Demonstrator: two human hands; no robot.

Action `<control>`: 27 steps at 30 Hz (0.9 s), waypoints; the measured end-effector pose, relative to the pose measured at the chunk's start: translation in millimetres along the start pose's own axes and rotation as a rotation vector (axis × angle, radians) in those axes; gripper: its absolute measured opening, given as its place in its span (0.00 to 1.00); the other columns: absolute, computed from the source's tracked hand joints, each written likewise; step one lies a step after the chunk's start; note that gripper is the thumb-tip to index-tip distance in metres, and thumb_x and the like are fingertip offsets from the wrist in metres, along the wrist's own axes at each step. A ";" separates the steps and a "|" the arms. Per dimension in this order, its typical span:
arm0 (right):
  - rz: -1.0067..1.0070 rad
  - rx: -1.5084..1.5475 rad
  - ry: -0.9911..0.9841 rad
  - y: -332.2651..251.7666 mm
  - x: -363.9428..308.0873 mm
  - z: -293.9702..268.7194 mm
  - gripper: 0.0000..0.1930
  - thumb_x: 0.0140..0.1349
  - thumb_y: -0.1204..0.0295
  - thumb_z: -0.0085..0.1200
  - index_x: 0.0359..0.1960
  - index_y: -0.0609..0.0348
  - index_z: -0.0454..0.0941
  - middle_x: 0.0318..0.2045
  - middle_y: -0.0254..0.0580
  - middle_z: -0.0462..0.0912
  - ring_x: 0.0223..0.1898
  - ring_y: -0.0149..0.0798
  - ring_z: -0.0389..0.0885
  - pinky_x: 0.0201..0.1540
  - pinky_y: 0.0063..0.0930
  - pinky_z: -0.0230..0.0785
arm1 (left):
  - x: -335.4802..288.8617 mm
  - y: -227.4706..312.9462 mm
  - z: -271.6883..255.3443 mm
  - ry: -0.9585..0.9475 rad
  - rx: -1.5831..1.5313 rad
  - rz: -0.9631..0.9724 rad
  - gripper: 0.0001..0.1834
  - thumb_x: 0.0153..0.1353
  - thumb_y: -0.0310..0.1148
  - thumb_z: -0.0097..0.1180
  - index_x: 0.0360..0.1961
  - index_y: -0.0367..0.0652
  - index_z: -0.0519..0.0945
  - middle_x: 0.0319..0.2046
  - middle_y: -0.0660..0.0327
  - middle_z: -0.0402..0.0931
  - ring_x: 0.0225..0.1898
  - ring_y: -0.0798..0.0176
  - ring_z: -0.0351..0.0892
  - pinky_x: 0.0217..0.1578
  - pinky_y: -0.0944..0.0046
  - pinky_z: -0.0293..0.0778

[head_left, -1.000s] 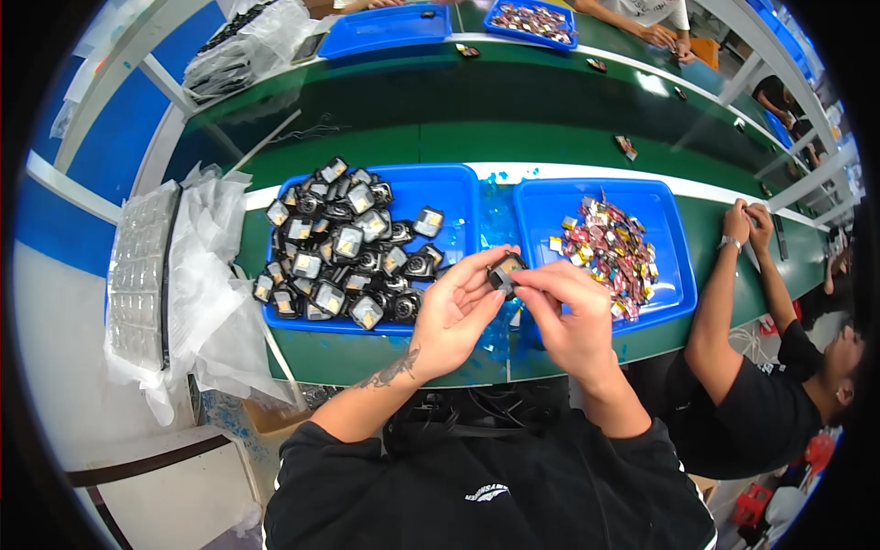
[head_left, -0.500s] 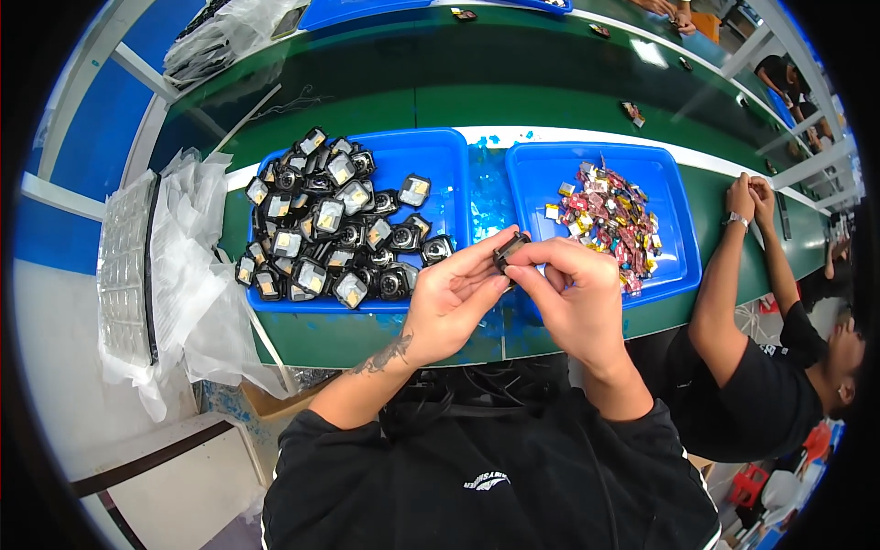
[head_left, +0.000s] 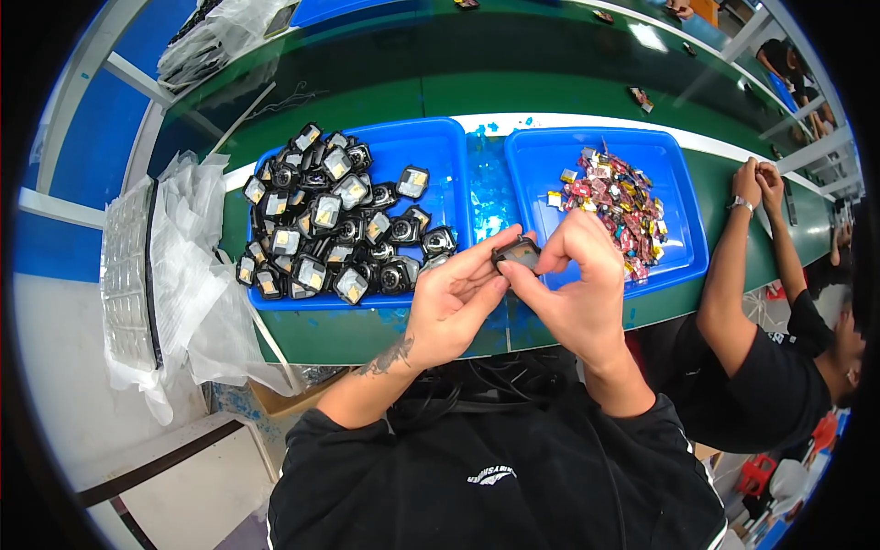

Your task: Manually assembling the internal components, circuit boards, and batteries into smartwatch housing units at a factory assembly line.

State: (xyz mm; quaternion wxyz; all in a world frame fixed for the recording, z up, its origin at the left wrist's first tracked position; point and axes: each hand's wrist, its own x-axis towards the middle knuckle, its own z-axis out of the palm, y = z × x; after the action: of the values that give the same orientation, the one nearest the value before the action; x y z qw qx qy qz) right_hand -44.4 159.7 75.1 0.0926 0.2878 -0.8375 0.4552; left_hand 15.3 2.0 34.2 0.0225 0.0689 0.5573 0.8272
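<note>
Between both hands, above the gap separating two blue bins, is a small black watch case (head_left: 518,254) with a dark, squarish face turned up. My left hand (head_left: 447,307) grips it with thumb and fingers from the left. The thumb and bent fingers of my right hand (head_left: 585,289) pinch its right and near edges, hiding part of it. Just left of my hands, a blue bin (head_left: 394,151) holds a heap of similar black watch cases (head_left: 325,211), several showing silvery, yellow-marked inner parts. The right-hand blue bin (head_left: 676,261) holds a pile of small pink, yellow and silver parts (head_left: 623,206).
A green conveyor belt (head_left: 513,78) runs beyond the bins, carrying a few small parts (head_left: 640,99). At left stand clear plastic trays (head_left: 128,275) and white wrapping sheets (head_left: 194,266). A co-worker's arms (head_left: 733,247) rest on the bench at right.
The watch case has turned so that its flat dark face shows more. My right fingers have shifted along its edge, and my right hand's knuckles have risen.
</note>
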 end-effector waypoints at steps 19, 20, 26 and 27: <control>0.372 0.754 -0.047 21.7 -22.0 -7.5 0.08 0.57 0.84 0.61 0.39 0.69 0.80 0.35 0.42 0.83 0.38 0.30 0.84 0.42 0.21 0.78 | 8.1 6.7 1.5 0.079 0.608 0.346 0.18 0.56 0.15 0.58 0.49 0.35 0.82 0.53 0.47 0.75 0.47 0.57 0.82 0.44 0.64 0.78; 0.387 0.849 -0.069 22.4 -22.6 -8.5 0.08 0.57 0.84 0.61 0.39 0.69 0.80 0.36 0.42 0.84 0.38 0.30 0.84 0.42 0.21 0.77 | 8.6 6.1 -0.5 0.080 0.607 0.350 0.18 0.56 0.15 0.58 0.49 0.35 0.82 0.53 0.47 0.75 0.47 0.57 0.82 0.44 0.64 0.78; 0.418 0.851 -0.166 19.7 -18.4 -8.1 0.04 0.62 0.80 0.59 0.35 0.67 0.77 0.34 0.38 0.80 0.38 0.26 0.79 0.40 0.19 0.75 | 9.7 6.6 -6.7 0.094 0.863 0.527 0.13 0.53 0.18 0.63 0.41 0.35 0.84 0.45 0.53 0.80 0.39 0.59 0.84 0.36 0.65 0.80; 0.420 0.851 -0.167 22.1 -17.4 -8.8 0.04 0.62 0.80 0.59 0.35 0.67 0.77 0.34 0.38 0.80 0.38 0.26 0.79 0.40 0.19 0.75 | 8.2 9.2 -6.4 0.094 0.862 0.526 0.13 0.53 0.18 0.63 0.41 0.35 0.84 0.45 0.53 0.80 0.39 0.59 0.84 0.36 0.65 0.80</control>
State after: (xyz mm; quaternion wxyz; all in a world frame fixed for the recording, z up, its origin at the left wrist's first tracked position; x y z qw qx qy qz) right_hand -43.6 183.1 57.1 -0.1949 0.1602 -0.6216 0.7416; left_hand 6.6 -6.4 41.1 -0.2421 0.1725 0.8122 0.5019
